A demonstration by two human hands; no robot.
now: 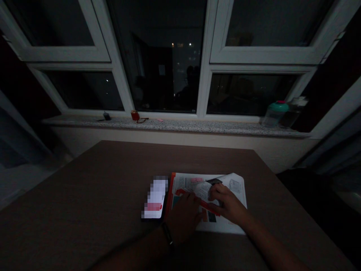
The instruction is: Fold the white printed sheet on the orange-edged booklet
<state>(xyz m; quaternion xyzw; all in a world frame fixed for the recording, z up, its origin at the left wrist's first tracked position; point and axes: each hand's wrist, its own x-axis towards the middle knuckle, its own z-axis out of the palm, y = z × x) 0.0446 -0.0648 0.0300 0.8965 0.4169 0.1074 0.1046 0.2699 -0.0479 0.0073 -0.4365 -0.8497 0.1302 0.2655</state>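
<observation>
A printed magazine or booklet (237,222) lies on the table, and one of its pages is curled or folded over, with a red edge (210,207) slanting across it. My left hand (184,212), with a dark band on the wrist, lies over the left part of the pages, its fingers stretched out on the paper near the red edge. My right hand (228,203) has its fingers bent together on the turned-over page (203,190). The exact grip of its fingertips is hard to see in the dim light.
A phone (156,197) with a lit, blurred-out screen lies left of the booklet on the brown table (113,180). Beyond, a stone windowsill (180,125) carries a small red jar (135,115), a dark little bottle (106,116) and a teal-topped plastic jug (276,113).
</observation>
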